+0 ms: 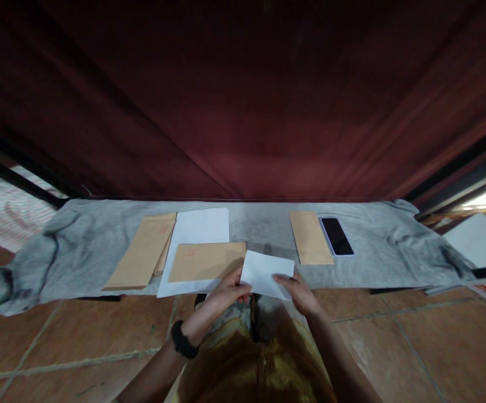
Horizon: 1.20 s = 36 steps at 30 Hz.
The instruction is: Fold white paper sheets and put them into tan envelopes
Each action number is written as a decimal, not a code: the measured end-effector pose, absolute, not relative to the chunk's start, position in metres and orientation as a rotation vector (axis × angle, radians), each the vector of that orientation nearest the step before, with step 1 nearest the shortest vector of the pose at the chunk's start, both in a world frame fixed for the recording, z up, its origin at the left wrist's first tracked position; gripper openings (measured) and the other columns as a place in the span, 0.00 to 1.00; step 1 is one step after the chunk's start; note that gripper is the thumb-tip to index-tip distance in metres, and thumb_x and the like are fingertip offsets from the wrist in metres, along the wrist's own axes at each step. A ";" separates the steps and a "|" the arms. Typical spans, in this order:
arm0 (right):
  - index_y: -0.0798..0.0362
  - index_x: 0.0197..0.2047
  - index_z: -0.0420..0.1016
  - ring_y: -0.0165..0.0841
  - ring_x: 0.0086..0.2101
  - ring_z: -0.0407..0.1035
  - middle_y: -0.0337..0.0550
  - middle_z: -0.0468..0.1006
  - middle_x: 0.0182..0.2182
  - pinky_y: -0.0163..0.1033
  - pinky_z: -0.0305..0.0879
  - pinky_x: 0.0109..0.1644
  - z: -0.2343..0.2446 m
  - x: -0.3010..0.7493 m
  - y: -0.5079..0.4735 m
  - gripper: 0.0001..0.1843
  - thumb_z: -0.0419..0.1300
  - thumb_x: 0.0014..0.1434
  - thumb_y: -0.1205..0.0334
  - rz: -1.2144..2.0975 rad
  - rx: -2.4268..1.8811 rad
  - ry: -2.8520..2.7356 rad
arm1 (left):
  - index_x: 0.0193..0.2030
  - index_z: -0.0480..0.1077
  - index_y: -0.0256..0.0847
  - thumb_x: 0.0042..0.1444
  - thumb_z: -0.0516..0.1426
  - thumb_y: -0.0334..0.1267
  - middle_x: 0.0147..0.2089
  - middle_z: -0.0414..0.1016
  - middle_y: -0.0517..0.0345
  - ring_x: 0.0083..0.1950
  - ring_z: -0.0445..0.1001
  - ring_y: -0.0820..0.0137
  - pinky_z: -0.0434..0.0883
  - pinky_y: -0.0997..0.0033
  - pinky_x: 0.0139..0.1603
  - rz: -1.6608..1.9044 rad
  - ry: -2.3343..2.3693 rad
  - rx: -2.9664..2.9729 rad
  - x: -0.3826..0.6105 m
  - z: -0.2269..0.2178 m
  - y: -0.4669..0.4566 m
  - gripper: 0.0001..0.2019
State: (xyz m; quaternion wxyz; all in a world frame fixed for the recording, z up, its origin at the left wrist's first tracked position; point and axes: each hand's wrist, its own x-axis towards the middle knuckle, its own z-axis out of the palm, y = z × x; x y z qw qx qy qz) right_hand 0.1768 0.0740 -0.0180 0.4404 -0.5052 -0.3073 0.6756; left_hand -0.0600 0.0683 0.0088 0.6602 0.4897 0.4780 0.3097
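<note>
Between my two hands is a white sheet of paper (267,273), small enough to look folded, held above the near edge of the cloth. My left hand (231,288) pinches its left lower corner, thumb on top. On the right side, my right hand (295,288) grips the edge with its thumb laid over the paper. Just left of the sheet lies a brown envelope (207,262) with red print, resting partly on a stack of white paper (201,224). The fingers beneath the sheet are partly hidden.
Several brown envelopes (140,252) are piled at the left on the grey cloth (263,224). To the right lie a single brown envelope (311,238) and a phone (337,236). A dark red curtain (243,140) hangs behind. Tiled floor (100,330) shows below.
</note>
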 end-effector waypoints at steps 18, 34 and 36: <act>0.51 0.62 0.71 0.39 0.44 0.80 0.51 0.84 0.47 0.35 0.69 0.45 0.043 0.134 0.106 0.20 0.53 0.69 0.65 0.582 -1.877 -2.174 | 0.77 0.44 0.41 0.40 0.68 0.58 0.79 0.46 0.37 0.79 0.44 0.47 0.41 0.45 0.75 -0.203 1.670 2.178 -0.115 0.016 0.131 0.61; 0.54 0.58 0.75 0.40 0.44 0.81 0.53 0.85 0.43 0.36 0.70 0.46 0.065 0.124 0.130 0.19 0.48 0.71 0.67 0.602 -2.026 -2.323 | 0.77 0.44 0.44 0.34 0.70 0.59 0.78 0.47 0.39 0.77 0.46 0.43 0.45 0.43 0.74 -0.209 1.617 2.219 -0.114 0.017 0.141 0.65; 0.53 0.59 0.75 0.40 0.46 0.80 0.52 0.85 0.44 0.37 0.70 0.48 0.062 0.131 0.128 0.19 0.48 0.71 0.65 0.641 -1.984 -2.342 | 0.77 0.44 0.44 0.34 0.70 0.60 0.78 0.47 0.39 0.77 0.46 0.43 0.45 0.43 0.74 -0.212 1.615 2.220 -0.114 0.016 0.141 0.66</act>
